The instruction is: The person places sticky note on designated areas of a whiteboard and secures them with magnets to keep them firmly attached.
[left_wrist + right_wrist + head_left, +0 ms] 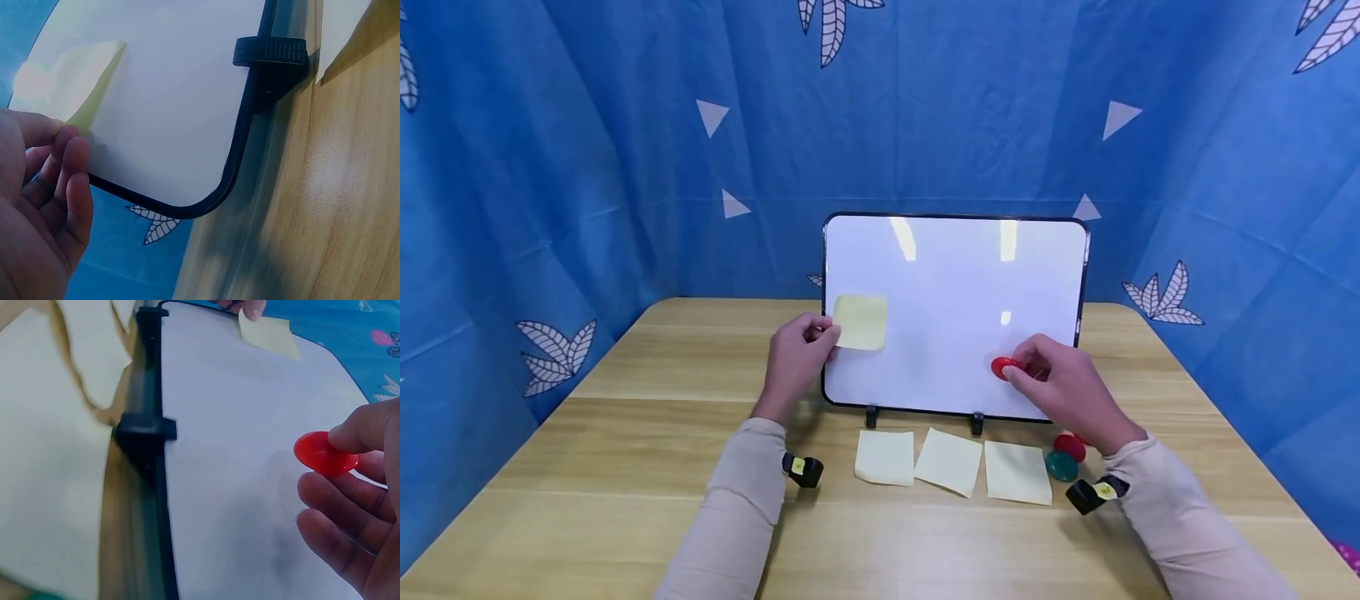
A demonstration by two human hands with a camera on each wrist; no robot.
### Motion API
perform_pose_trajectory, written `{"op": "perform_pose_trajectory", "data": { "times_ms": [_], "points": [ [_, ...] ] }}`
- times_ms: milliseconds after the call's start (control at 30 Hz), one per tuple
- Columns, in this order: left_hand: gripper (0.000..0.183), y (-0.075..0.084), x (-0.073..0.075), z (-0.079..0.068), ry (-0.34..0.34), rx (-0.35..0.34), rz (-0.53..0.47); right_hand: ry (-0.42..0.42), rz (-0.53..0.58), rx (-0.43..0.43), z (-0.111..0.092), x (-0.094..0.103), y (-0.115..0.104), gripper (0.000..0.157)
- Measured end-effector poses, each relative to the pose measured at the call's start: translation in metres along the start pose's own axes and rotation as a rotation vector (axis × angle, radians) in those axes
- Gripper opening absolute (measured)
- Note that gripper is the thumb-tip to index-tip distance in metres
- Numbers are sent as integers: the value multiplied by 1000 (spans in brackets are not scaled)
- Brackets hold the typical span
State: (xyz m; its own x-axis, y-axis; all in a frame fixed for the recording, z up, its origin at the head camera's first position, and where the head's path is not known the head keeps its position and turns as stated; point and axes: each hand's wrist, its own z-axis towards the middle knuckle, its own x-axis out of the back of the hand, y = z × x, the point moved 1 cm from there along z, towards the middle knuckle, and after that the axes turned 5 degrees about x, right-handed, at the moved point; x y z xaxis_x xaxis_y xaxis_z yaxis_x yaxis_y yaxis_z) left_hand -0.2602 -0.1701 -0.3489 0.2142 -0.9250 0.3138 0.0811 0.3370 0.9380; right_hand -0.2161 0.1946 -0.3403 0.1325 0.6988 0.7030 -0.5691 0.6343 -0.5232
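Note:
A pale yellow sticky note [861,322] is at the left side of the whiteboard [955,292], its left edge pinched by my left hand [797,354]. In the left wrist view the note [84,72] tilts off the board surface near my thumb. Between the thumb and fingers of my right hand [1063,383] is a round red magnet [1002,367], in front of the board's lower right. The right wrist view shows the red magnet [322,453] held by its edge, apart from the board.
Three pale notes, a left one [884,457], a middle one [949,462] and a right one [1017,472], lie before the board. A green magnet [1062,466] and a red one [1070,447] sit beside them. Black clip feet [977,423] support the board. Blue patterned cloth [955,125] hangs behind.

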Motion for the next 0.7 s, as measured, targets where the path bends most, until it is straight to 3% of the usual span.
{"op": "perform_pose_trajectory", "data": {
  "times_ms": [367, 700],
  "points": [
    [17, 2, 0, -2, 16, -12, 14, 32, 49, 57, 25, -13, -15, 17],
    [17, 0, 2, 0, 12, -11, -26, 25, 78, 31, 39, -21, -23, 16]
  ]
}}
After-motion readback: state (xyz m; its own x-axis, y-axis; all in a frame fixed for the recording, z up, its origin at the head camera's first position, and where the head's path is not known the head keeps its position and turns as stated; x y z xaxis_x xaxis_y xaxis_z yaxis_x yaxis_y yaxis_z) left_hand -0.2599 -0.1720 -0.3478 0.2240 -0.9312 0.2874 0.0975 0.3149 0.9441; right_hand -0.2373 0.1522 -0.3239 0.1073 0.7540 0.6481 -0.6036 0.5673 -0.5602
